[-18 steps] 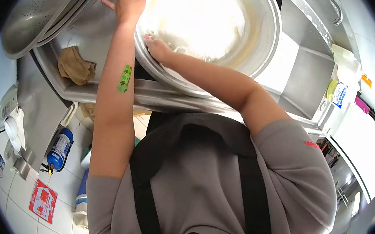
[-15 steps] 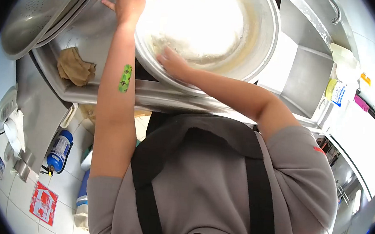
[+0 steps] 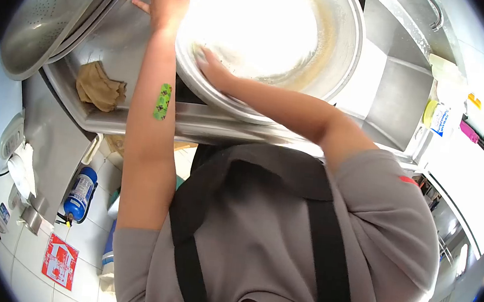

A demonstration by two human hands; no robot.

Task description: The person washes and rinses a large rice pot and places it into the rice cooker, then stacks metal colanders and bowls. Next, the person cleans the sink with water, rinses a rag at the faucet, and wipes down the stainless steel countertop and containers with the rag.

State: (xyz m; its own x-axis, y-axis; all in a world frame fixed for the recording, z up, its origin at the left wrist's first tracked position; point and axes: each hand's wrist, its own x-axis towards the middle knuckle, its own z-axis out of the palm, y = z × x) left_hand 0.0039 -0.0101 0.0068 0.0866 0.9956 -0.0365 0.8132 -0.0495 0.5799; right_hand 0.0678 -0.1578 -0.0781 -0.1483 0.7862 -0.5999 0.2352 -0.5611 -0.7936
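Observation:
A large, round metal basin (image 3: 351, 51) fills the top middle of the view, its inside washed out by glare. My left hand (image 3: 169, 8) lies against the basin's left rim with its fingers spread; a green patterned plaster (image 3: 162, 101) is on that forearm. Inside the near-left wall of the basin is my right hand (image 3: 214, 71), fingers together and partly smeared by motion. A small pale greenish patch shows at its fingertips, too indistinct to name.
Perforated metal bowls (image 3: 46, 19) lean at the upper left. A crumpled brown cloth (image 3: 101, 87) lies in the metal sink (image 3: 158, 122). To the right are a sink compartment (image 3: 399, 96), a faucet (image 3: 436, 18) and a yellow-capped container (image 3: 434, 117). A blue fire extinguisher (image 3: 81, 194) stands lower left.
My right hand has moved left and slightly up along the inside of the basin. The basin has shifted slightly right in view; my left hand stays at the rim.

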